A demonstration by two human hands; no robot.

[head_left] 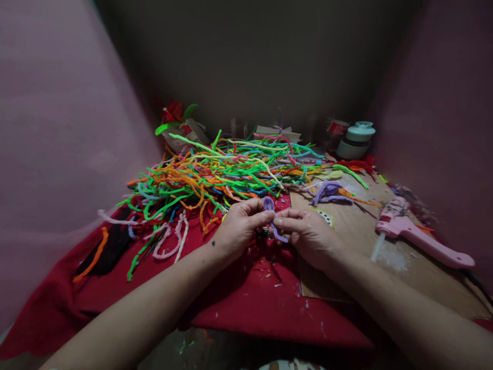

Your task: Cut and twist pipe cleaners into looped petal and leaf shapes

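Note:
Between my two hands is a purple pipe cleaner (268,204), bent into a narrow loop at its top with a loose tail hanging down to the right. My left hand (246,222) pinches it below the loop with thumb and fingers. From the other side, my right hand (302,228) grips it near the tail, the fingertips of both hands almost touching. Behind them lies a big tangled heap of coloured pipe cleaners (231,172). A purple and orange pipe-cleaner piece (329,192) rests on the cardboard beyond my right hand.
A pink glue gun (419,234) lies on the cardboard sheet (346,288) at right. Red cloth (246,303) covers the table, with small scraps on it. At the back stand a teal-lidded jar (356,140) and a red flower (173,112). A black item (108,249) sits left.

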